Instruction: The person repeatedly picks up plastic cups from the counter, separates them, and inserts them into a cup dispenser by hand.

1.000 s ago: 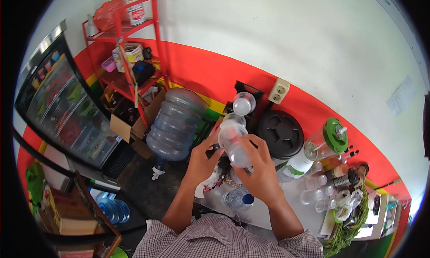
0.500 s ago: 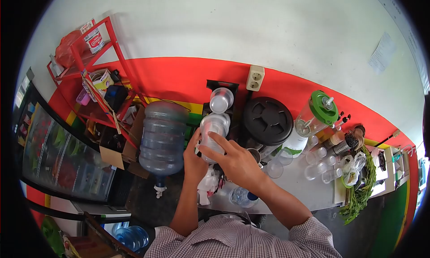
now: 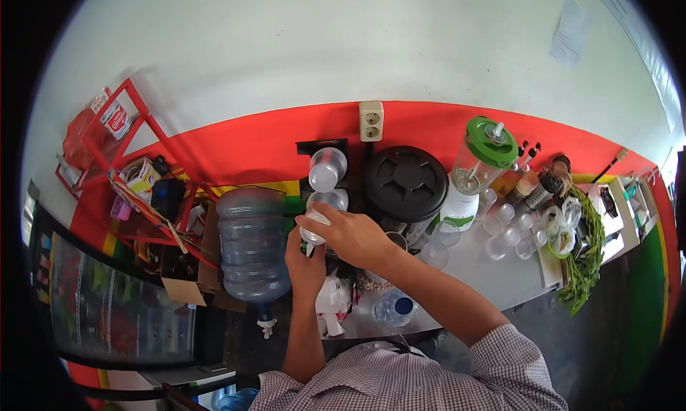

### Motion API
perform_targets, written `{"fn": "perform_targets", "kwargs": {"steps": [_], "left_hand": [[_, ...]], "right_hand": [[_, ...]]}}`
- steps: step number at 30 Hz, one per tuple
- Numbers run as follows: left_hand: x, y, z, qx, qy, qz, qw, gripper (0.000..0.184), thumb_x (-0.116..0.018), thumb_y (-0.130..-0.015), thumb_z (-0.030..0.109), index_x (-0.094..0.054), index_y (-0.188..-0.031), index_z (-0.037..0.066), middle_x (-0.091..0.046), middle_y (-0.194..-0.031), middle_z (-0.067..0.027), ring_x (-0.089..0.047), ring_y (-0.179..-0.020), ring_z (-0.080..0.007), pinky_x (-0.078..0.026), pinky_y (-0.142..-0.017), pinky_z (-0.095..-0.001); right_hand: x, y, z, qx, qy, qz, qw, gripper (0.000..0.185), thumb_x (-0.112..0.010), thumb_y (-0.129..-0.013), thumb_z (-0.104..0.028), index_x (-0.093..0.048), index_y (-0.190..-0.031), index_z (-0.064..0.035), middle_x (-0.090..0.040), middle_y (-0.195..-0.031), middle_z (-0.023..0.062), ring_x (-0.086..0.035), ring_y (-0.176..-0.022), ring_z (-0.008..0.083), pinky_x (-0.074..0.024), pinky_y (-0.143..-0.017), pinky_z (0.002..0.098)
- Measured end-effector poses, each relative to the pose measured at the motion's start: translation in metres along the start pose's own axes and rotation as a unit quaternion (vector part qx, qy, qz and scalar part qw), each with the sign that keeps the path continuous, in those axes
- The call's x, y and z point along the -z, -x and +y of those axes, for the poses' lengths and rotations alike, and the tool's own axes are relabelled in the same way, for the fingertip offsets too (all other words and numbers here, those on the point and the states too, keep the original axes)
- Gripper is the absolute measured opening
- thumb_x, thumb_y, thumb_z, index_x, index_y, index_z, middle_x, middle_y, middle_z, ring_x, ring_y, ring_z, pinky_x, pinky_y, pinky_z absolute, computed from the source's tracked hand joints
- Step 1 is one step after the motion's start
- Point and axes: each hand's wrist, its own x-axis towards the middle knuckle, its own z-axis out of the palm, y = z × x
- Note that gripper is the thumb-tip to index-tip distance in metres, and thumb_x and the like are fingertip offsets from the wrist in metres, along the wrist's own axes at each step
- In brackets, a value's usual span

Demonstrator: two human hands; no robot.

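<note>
Both hands meet around a clear plastic cup in front of the black holder by the wall. My left hand wraps round the cup from below and the left. My right hand lies over its upper right side, fingers curled on it. Just beyond them stands another clear cup, partly hidden by my right hand. A further clear cup or stack sits above that one, at the black holder.
Right of the hands stand a black-lidded container, a green-lidded blender, several clear cups and leafy greens. A large water bottle is on the left. A small bottle is near the table's front edge.
The view has turned rightward, so the scene sits further left. The cup, earlier tilted between both hands, is now lower and closer to the holder, with my right hand over it.
</note>
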Motion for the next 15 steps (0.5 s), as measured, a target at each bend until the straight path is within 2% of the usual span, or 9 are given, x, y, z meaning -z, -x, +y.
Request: {"fn": "perform_targets", "kwargs": {"steps": [1, 6, 8, 9, 10, 11, 13, 15], "left_hand": [[0.001, -0.001, 0.001, 0.000, -0.003, 0.004, 1.000, 0.049, -0.075, -0.089, -0.004, -0.064, -0.137, -0.002, -0.072, -0.127, -0.0196, -0.069, -0.122, -0.0322, -0.050, -0.107, -0.0417], [0.004, -0.005, 0.005, 0.023, -0.003, -0.014, 1.000, 0.049, -0.073, -0.091, -0.003, -0.064, -0.138, -0.002, -0.072, -0.128, -0.0192, -0.070, -0.121, -0.0311, -0.050, -0.106, -0.0405], [0.008, -0.004, 0.008, 0.028, -0.003, -0.023, 0.999, 0.051, -0.072, -0.091, -0.003, -0.063, -0.141, -0.002, -0.072, -0.130, -0.0192, -0.069, -0.124, -0.0310, -0.049, -0.108, -0.0396], [0.010, -0.003, 0.012, 0.042, 0.020, -0.034, 0.998, 0.056, -0.072, -0.091, -0.003, -0.061, -0.146, -0.001, -0.070, -0.136, -0.0190, -0.067, -0.128, -0.0306, -0.048, -0.111, -0.0399], [0.014, -0.001, 0.016, 0.056, 0.043, -0.046, 0.996, 0.061, -0.072, -0.091, -0.003, -0.059, -0.150, -0.001, -0.069, -0.141, -0.0188, -0.065, -0.133, -0.0302, -0.047, -0.114, -0.0402], [0.018, 0.002, 0.021, 0.052, 0.037, -0.049, 0.997, 0.061, -0.072, -0.091, -0.003, -0.059, -0.150, -0.001, -0.069, -0.141, -0.0188, -0.065, -0.133, -0.0302, -0.047, -0.114, -0.0402], [0.029, 0.013, 0.035, 0.051, -0.023, -0.045, 0.997, 0.066, -0.071, -0.092, -0.002, -0.054, -0.156, 0.000, -0.064, -0.151, -0.0179, -0.060, -0.141, -0.0302, -0.043, -0.119, -0.0428], [0.038, 0.021, 0.052, 0.044, -0.027, -0.035, 0.998, 0.066, -0.071, -0.093, -0.002, -0.055, -0.156, 0.001, -0.063, -0.152, -0.0177, -0.059, -0.142, -0.0304, -0.043, -0.119, -0.0442]], "right_hand": [[-0.003, 0.000, -0.001, 0.001, 0.013, 0.013, 1.000, 0.073, -0.078, -0.081, -0.003, -0.059, -0.150, -0.0191, -0.062, -0.143, 0.0183, -0.078, -0.100, 0.0360, -0.0658, -0.072, 0.0418], [-0.017, -0.003, -0.001, -0.015, 0.058, 0.043, 0.997, 0.077, -0.083, -0.079, -0.011, -0.057, -0.151, -0.0167, -0.065, -0.133, 0.0180, -0.080, -0.091, 0.0333, -0.0637, -0.063, 0.0401], [-0.017, -0.004, -0.002, -0.011, 0.072, 0.056, 0.996, 0.067, -0.077, -0.084, -0.013, -0.058, -0.148, -0.0149, -0.066, -0.123, 0.0188, -0.079, -0.077, 0.0314, -0.0615, -0.059, 0.0395], [-0.014, -0.005, -0.004, -0.012, 0.070, 0.062, 0.996, 0.067, -0.077, -0.084, -0.013, -0.058, -0.148, -0.0149, -0.066, -0.123, 0.0188, -0.079, -0.077, 0.0314, -0.0615, -0.059, 0.0395], [-0.011, -0.004, -0.005, -0.020, 0.066, 0.034, 0.997, 0.074, -0.081, -0.082, -0.015, -0.055, -0.152, -0.0165, -0.064, -0.129, 0.0187, -0.079, -0.084, 0.0323, -0.0624, -0.061, 0.0401], [-0.008, -0.003, -0.005, -0.027, 0.061, 0.007, 0.998, 0.082, -0.085, -0.080, -0.016, -0.053, -0.156, -0.0181, -0.062, -0.135, 0.0187, -0.080, -0.091, 0.0332, -0.0632, -0.063, 0.0407], [0.004, 0.001, -0.008, -0.033, 0.018, 0.008, 0.999, 0.085, -0.085, -0.082, -0.017, -0.050, -0.159, -0.0192, -0.061, -0.139, 0.0199, -0.079, -0.094, 0.0343, -0.0642, -0.067, 0.0409], [0.021, 0.007, -0.014, -0.037, -0.025, 0.005, 0.999, 0.087, -0.085, -0.084, -0.018, -0.047, -0.162, -0.0203, -0.060, -0.142, 0.0211, -0.079, -0.097, 0.0355, -0.0651, -0.071, 0.0412]]}}
